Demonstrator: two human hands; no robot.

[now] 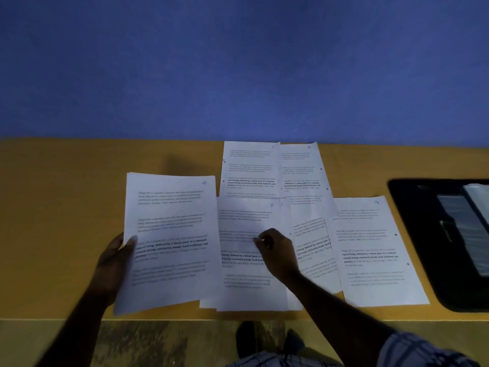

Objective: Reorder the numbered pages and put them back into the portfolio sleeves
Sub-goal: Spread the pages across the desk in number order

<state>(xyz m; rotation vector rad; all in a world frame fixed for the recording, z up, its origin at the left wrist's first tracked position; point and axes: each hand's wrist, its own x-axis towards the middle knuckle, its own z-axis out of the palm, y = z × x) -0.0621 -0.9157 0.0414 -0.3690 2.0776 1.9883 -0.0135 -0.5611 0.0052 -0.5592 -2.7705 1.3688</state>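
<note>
1. A yellow table [53, 207] runs along a blue wall [238, 62], and all the sheets lie on its right half.
2. The left hand [116, 258] grips the left edge of the page marked 4 [172, 234], thumb on top and fingers curled beneath. This sheet is tilted and seems raised off the table. Its right edge overlaps the sheet next to it.
3. The page marked 5 [248, 287] lies flat at the near edge, in the middle of the spread.
4. The right hand [275, 247] rests on the page marked 5 with bent fingers, their tips down on the paper. The picture is too blurred to tell whether they pinch it or only press it.
5. Behind it, against the wall, lies the page marked 1 [250, 168]. Just to its right is another sheet [301, 168] whose number I cannot read.
6. A narrow strip of the page marked 6 [285, 215] shows from under the right side of the page marked 5.
7. A tilted sheet [315, 250] lies over that strip, its number hidden.
8. The page marked 9 [375, 250] lies flat further right, its left edge over the tilted sheet.
9. The black portfolio [423, 234] lies open at the far right, cut off by the frame, with clear sleeves [476, 221] showing.
</note>
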